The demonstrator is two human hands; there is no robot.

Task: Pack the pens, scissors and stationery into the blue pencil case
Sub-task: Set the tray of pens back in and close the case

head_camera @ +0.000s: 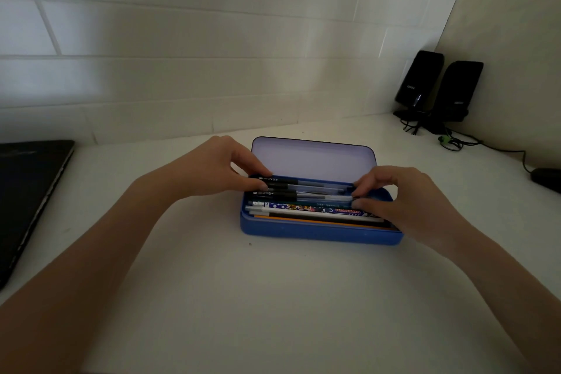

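The blue pencil case is sitting open on the white worktop, its lid tilted up at the back. Both hands are holding a bundle of pens over the tray — the left hand is pinching the black caps, while the right hand is closing its fingers on the tips. Beneath, a printed pencil is lying lengthwise in the case.

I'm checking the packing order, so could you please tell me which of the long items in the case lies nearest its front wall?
The orange pencil, flat along the front wall of the blue pencil case. The patterned pencil lies behind it, and the black-capped pens lie farther back.
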